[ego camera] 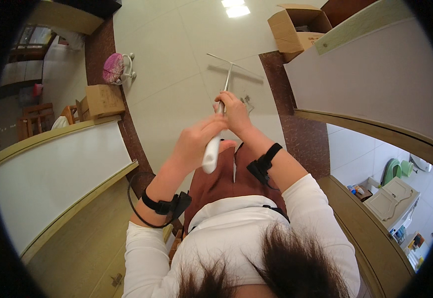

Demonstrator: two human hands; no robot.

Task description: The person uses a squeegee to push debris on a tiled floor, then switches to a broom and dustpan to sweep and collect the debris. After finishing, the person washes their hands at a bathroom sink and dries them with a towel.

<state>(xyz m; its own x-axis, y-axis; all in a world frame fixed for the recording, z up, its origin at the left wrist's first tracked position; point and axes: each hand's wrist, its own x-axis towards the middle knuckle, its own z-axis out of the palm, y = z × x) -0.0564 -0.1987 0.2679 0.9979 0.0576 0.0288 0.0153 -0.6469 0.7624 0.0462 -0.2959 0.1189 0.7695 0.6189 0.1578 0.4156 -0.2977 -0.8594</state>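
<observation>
A long-handled floor squeegee [227, 79] slants away from me, its thin crossbar low over the tiles. My right hand [235, 111] is wrapped around the metal pole. Closer to my body, my left hand [198, 139] holds the upper part of the pole by its white grip [212, 154]; this hand is motion-blurred, with the thumb sticking out past the grip. The grip's end points back toward my waist. On the floor tiles [171, 74], just right of my right hand, lies a dark tangle of debris [247, 102].
A pink-topped stool on casters [114, 69] and a cardboard box [104, 100] stand to the left. An opened carton [285, 31] sits at the far right. Walls flank me on both sides. Through a doorway at right are a white cabinet [391, 201] and green basins [392, 171].
</observation>
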